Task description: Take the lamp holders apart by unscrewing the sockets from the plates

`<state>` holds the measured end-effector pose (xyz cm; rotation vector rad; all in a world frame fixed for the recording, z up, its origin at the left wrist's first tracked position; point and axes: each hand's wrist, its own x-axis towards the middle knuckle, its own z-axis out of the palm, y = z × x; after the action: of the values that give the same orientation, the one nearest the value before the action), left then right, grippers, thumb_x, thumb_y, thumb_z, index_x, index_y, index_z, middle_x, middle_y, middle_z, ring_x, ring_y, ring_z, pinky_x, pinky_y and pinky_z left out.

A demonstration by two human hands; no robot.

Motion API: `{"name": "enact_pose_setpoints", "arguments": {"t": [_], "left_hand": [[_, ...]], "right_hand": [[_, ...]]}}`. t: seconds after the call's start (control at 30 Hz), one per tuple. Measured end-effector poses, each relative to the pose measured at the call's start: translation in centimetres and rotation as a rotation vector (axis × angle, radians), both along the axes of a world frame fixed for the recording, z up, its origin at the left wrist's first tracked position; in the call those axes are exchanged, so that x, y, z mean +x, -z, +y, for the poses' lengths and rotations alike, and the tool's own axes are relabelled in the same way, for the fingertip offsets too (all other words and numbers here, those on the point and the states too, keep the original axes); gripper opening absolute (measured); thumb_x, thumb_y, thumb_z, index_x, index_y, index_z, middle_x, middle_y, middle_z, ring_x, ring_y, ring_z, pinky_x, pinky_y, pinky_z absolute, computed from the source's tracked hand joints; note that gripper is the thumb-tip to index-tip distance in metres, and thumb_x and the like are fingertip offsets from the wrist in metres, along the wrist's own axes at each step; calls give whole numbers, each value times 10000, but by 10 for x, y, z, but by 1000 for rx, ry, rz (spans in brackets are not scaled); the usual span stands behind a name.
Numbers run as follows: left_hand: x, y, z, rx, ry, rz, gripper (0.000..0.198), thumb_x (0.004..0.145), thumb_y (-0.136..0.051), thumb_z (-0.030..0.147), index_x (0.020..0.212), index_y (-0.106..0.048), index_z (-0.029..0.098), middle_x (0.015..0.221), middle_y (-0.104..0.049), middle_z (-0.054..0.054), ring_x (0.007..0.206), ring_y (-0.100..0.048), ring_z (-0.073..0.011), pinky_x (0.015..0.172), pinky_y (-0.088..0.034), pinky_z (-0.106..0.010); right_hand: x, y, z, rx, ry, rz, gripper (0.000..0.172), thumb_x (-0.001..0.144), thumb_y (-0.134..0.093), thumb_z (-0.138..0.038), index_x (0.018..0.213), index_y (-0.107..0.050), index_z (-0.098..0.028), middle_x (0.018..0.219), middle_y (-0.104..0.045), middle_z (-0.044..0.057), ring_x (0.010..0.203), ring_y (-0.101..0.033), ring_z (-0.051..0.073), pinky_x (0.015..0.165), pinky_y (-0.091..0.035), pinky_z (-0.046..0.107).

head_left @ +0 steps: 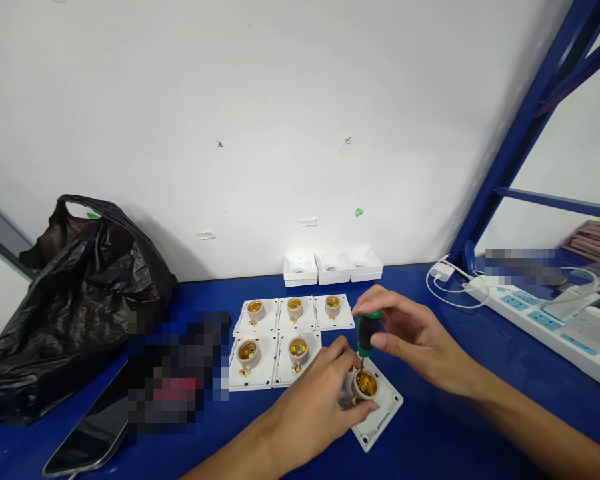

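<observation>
Left hand (316,399) pinches lamp socket (369,385), near side, right of centre; right hand (414,333) pinches screwdriver (369,332), tip inside socket. Keep shaft straight, press steadily, brace base.

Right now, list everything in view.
Table: one, blue, foreground
Wall: one, white, background
Lamp-socket plates: five, white with gold-lined sockets, two rows mid-table
Held lamp-socket plate: one, same colours, right of front row
Screwdriver: one, green and black, tip at held socket
Square housings: three, white, against wall
Plastic bag: one, black, left
Phone or tablet: one, black, left front
Power strip: one, white with blue outlets, right
Charger: one, white, beside strip
Metal frame: one, blue, right
Stacked sheets: several, pinkish, far right
Pixelated items: uncertain count, mostly dark, both sides
Left hand: one, bare, on held plate
Right hand: one, bare, gripping screwdriver
</observation>
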<state>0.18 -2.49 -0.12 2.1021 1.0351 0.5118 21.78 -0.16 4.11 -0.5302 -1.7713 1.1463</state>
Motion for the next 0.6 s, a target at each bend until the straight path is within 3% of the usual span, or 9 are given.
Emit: {"name": "enact_pose_setpoints", "arguments": {"t": [0.13, 0.23, 0.4, 0.53, 0.6], "left_hand": [[5, 7, -2, 21, -31, -43, 404, 856, -871, 347, 1170, -635, 252, 1279, -572, -57, 1198, -574, -283, 1065, -481, -430], [5, 6, -2, 29, -41, -21, 500, 834, -891, 356, 1243, -619, 263, 1329, -562, -73, 1252, -536, -308, 1092, -464, -459], [-4, -2, 4, 35, 66, 5, 893, 655, -1005, 390, 1403, -532, 270, 1426, -542, -93, 1303, -500, -359, 1130, -423, -515], [-8, -8, 7, 84, 194, 83, 802, 696, -973, 353, 1384, -567, 284, 1330, -611, -64, 1250, -541, -343, 1136, -395, -536], [-7, -9, 6, 120, 198, 112, 800, 740, -953, 391, 1424, -550, 294, 1345, -616, -74, 1259, -544, -348, 1149, -373, -559]], "right_hand": [[2, -3, -3, -70, -97, -46, 255, 1062, -630, -340, 1300, -701, -396, 1274, -673, 38, 1203, -623, 197, 1028, -505, 380], [2, -3, -2, -29, -75, -1, 259, 1011, -715, -342, 1266, -716, -383, 1218, -667, 28, 1143, -625, 180, 1015, -515, 355], [2, -1, 4, -61, -77, -14, 251, 1046, -652, -334, 1289, -708, -359, 1266, -675, 58, 1153, -640, 201, 979, -551, 390], [3, -2, 4, -40, -108, 63, 258, 968, -767, -308, 1218, -737, -364, 1183, -682, 37, 1097, -643, 191, 955, -560, 376], [3, -4, 2, -96, -170, 69, 207, 1004, -719, -281, 1192, -738, -367, 1174, -696, 31, 1083, -663, 176, 939, -564, 362]]}}
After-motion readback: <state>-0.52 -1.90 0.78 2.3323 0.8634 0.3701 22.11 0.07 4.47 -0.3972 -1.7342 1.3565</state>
